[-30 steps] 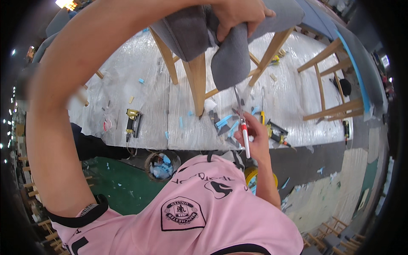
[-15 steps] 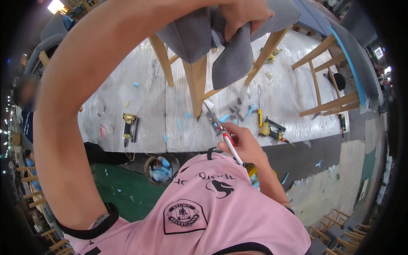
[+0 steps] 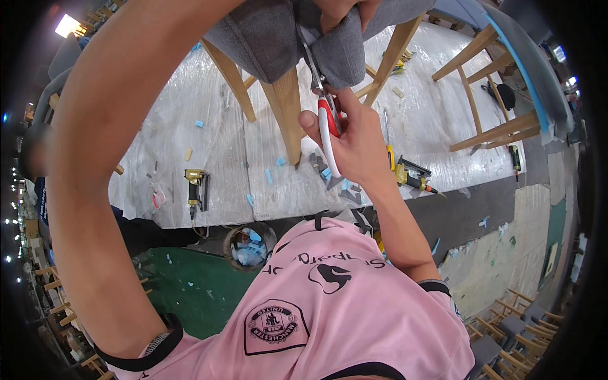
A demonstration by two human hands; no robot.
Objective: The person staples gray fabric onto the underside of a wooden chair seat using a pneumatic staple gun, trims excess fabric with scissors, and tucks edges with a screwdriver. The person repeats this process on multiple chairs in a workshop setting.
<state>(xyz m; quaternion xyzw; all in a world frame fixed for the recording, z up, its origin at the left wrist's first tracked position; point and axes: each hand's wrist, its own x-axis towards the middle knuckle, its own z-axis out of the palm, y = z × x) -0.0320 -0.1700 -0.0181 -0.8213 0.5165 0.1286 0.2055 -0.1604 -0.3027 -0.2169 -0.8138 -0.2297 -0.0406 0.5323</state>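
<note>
My right hand (image 3: 358,139) is closed on the red-and-white handles of a pair of scissors (image 3: 327,130). Their blades point upward and lie along the edge of a loose flap of grey fabric (image 3: 343,57). At the top of the view, my left hand (image 3: 342,9) pinches this flap, its upper part cut off by the frame. The flap hangs from a grey upholstered chair (image 3: 253,44) with wooden legs, which stands on the plastic-wrapped table (image 3: 215,145). Whether the blade tips are in the cloth is hard to see.
On the table lie two nail guns, one at left (image 3: 196,190) and one at right (image 3: 415,175), among blue and grey scraps. Another chair (image 3: 500,95) rests at the right. Below the table edge stands a bin (image 3: 269,235) holding blue and white scraps.
My right hand has raised the scissors from near the chair leg's foot up to the fabric flap. My left hand keeps its pinch on the flap, now higher in view.
</note>
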